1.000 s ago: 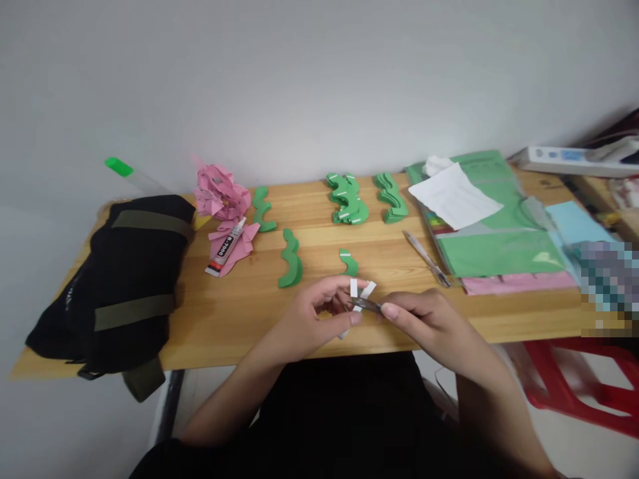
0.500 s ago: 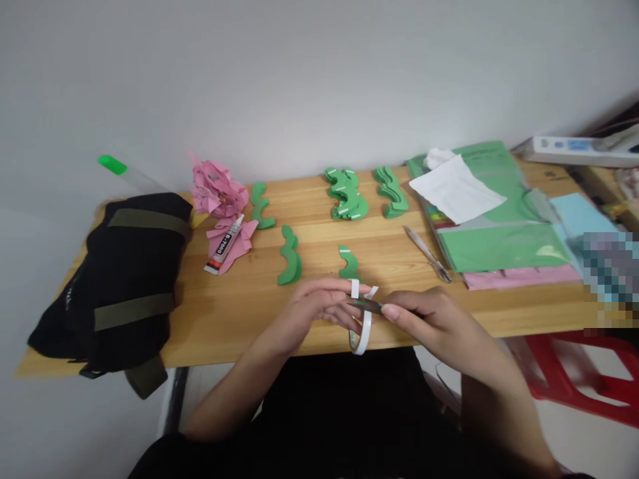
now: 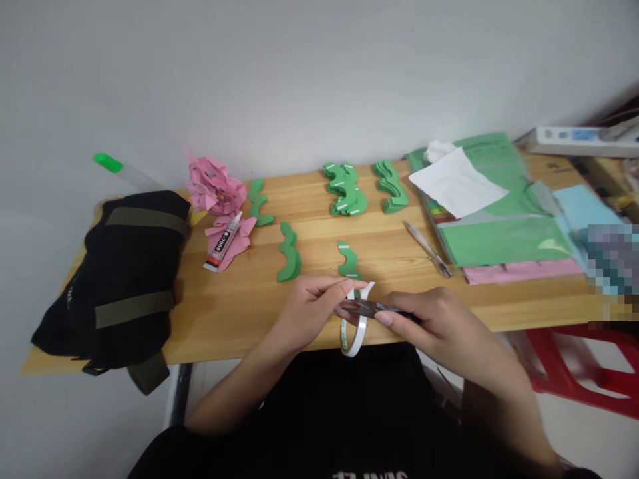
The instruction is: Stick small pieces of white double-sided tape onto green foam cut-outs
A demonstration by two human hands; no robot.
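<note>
My left hand (image 3: 312, 306) is closed, thumb against the fingers, at a short white strip of tape. Below its fingertips hangs a narrow white roll of tape (image 3: 355, 340), its free end sticking up. My right hand (image 3: 432, 326) is wrapped round a pair of scissors (image 3: 367, 307), whose dark metal blades point left and cross in front of the tape roll, close to the left fingertips. Just beyond the hands lies a wavy green paper piece (image 3: 348, 258) with white strips on it. Left of that rests another wavy green piece (image 3: 288, 253).
Behind are stacked green pieces (image 3: 344, 189) and another green stack (image 3: 390, 186). Pink crumpled paper (image 3: 217, 186), a glue tube (image 3: 223, 243) and a black bag (image 3: 134, 279) occupy the left. A pen (image 3: 426, 248) and green paper packs (image 3: 504, 246) lie right; a red stool (image 3: 559, 366) stands below.
My left thumb has come up against the fingertips at the white strip, where the fingers were more spread. The scissors and the tape roll have shifted slightly left.
</note>
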